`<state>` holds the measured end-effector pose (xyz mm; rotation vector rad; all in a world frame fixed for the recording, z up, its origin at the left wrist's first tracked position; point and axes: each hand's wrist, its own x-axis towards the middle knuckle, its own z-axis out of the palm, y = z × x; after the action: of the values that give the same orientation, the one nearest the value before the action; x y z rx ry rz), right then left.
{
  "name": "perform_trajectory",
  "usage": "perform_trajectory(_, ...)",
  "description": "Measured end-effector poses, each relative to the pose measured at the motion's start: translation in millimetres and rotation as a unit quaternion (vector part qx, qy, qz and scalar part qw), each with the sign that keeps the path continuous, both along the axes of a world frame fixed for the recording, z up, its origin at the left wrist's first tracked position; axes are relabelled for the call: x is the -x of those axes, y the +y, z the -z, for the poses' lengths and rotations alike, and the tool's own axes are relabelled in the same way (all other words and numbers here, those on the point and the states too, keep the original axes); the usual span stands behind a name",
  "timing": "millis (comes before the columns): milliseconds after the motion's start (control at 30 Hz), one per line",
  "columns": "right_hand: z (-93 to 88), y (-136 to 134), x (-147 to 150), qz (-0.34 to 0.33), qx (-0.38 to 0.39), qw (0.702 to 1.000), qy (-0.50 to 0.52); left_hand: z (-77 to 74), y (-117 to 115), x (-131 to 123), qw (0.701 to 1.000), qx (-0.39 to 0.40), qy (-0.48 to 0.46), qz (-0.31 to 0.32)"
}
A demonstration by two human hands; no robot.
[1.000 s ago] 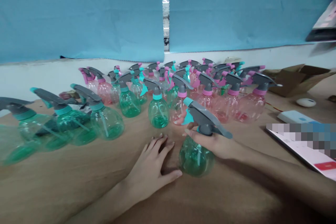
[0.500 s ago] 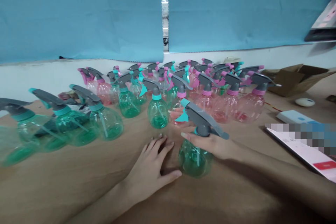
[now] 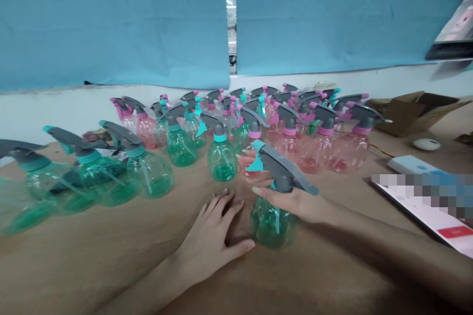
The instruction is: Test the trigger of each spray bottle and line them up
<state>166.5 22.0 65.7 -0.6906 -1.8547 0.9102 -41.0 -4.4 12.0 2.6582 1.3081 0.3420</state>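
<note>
My right hand (image 3: 291, 202) is wrapped round the neck of a green spray bottle (image 3: 273, 229) with a grey and teal trigger head, standing upright at the front. Flat on the table (image 3: 111, 256), my left hand (image 3: 210, 236) has its fingers spread and nothing in it, just left of that bottle. Beyond the hands stands another green bottle (image 3: 222, 160). Pink bottles, one of them at the right end of the front row (image 3: 349, 150), stand behind the held bottle. Several green bottles, such as this one (image 3: 151, 172), line the left side.
More pink and green bottles crowd the back. At the right are an open cardboard box (image 3: 402, 115), a white mouse (image 3: 426, 144), a white and blue box (image 3: 410, 164) and a phone or tablet (image 3: 417, 211). A blue curtain (image 3: 111, 19) hangs behind.
Both hands and the held bottle are almost where they were. The view has shifted very slightly, moving the things on the right a little leftward.
</note>
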Motion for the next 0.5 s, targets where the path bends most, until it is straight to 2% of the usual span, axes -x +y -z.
perform_trajectory(267,-2.3,-0.5,-1.2,0.02,-0.032,0.998,-0.04,-3.2,-1.4,-1.4,1.0,0.011,-0.01,-0.006)
perform_trajectory(500,-2.4,-1.6,8.2,0.074,-0.028,0.996,-0.035,-7.3,-12.1,-7.3,0.995,0.028,-0.098,0.019)
